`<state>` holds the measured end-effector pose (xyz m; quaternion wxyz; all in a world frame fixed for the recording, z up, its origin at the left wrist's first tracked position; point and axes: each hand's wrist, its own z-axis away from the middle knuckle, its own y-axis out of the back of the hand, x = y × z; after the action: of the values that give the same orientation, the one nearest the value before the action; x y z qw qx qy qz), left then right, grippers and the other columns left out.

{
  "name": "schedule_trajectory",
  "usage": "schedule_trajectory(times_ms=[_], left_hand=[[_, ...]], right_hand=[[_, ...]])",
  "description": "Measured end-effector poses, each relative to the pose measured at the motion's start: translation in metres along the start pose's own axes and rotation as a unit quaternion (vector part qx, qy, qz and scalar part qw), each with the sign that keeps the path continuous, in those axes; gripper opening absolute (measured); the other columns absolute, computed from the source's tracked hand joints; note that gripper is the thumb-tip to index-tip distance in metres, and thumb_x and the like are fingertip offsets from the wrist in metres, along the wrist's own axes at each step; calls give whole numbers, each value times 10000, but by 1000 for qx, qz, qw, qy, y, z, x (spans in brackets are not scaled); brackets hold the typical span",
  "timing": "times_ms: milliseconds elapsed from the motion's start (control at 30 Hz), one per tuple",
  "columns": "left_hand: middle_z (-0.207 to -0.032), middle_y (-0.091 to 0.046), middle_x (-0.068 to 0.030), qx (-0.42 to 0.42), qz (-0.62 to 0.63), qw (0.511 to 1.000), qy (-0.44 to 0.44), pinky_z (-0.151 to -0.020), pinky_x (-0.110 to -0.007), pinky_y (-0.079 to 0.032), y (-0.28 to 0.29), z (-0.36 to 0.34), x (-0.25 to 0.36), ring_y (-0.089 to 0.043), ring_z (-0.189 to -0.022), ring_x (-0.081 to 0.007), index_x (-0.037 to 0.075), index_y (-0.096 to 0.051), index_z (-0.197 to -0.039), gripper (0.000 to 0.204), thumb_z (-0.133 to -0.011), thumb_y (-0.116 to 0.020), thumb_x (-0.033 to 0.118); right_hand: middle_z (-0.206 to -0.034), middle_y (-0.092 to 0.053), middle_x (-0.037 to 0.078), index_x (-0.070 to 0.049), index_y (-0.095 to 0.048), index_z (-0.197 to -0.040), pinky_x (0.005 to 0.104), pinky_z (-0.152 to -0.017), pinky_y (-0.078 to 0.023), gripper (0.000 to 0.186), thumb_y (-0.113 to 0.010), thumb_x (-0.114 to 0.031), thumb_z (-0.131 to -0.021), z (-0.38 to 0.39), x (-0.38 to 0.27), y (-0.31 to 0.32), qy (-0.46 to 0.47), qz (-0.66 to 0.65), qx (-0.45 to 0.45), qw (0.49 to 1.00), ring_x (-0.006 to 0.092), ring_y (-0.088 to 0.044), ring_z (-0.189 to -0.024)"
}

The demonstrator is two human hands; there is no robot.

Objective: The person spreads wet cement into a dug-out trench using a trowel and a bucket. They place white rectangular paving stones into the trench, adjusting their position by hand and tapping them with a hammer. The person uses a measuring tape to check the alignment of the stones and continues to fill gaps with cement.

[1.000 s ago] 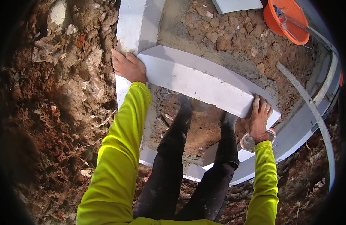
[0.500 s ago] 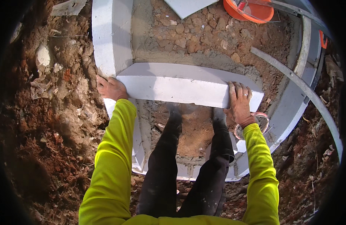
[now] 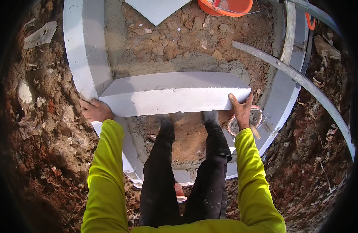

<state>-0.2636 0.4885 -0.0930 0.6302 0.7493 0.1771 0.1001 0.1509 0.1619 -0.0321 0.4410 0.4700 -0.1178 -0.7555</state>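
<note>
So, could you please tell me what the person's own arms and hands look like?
Both arms are in long, bright yellow-green sleeves: the left sleeve and the right sleeve look plain, with soft creases in the cloth, and reach to about the wrists. The left hand and right hand wear no gloves. No cables or printed markings show on either sleeve.
</note>
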Motion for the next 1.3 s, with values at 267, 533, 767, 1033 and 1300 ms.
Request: schedule_trajectory(times_ms=[267, 533, 767, 1033, 1300], left_hand=[[-1318, -497, -177, -13, -5, 1000, 7, -994, -533, -339, 7, -7, -3, -486, -1166, -354, 194, -404, -1485, 605, -925, -408, 424], [-1319, -482, -216, -39, -41, 998, -4, -991, -522, -369, 11, 0, 10, -481, -1184, -379, 152, -331, -1513, 613, -952, -399, 390], [-1403, -464, -229, 7, 66, 997, -46, -1011, -534, -390, 18, -23, 24, -488, -1247, -399, 59, -339, -1493, 590, -996, -337, 378], [-1379, -503, -232, 36, 128, 991, 8, -1038, -551, -342, 8, -20, 16, -473, -1269, -389, -2, -388, -1457, 619, -1008, -317, 418], [-1413, -491, -170, 7, 54, 999, -5, -1024, -526, -354, 8, -10, 31, -476, -1287, -343, 71, -399, -1469, 607, -1007, -309, 455]], right_hand=[[-1352, -472, 215, 35, -250, -1476, 380, -1090, -351, 1040, -877, -325, -728, -2, -1, -9, 13, 21, -19, 1000, 290, -466, -1249], [-1370, -459, 223, 87, -274, -1450, 380, -1109, -323, 1013, -885, -261, -721, -1, -8, -1, -9, -12, -13, 1000, 289, -460, -1259], [-1372, -479, 238, 95, -272, -1466, 375, -1105, -328, 1009, -859, -308, -752, 12, -17, -6, 14, 24, 19, 999, 300, -494, -1237], [-1372, -496, 212, 73, -326, -1456, 367, -1117, -323, 934, -856, -242, -755, 10, -18, -6, 0, 21, -11, 1000, 269, -488, -1261], [-1336, -522, 219, 111, -284, -1452, 354, -1080, -374, 1030, -889, -260, -706, -2, -11, 0, -15, -9, -10, 1000, 278, -522, -1219]])
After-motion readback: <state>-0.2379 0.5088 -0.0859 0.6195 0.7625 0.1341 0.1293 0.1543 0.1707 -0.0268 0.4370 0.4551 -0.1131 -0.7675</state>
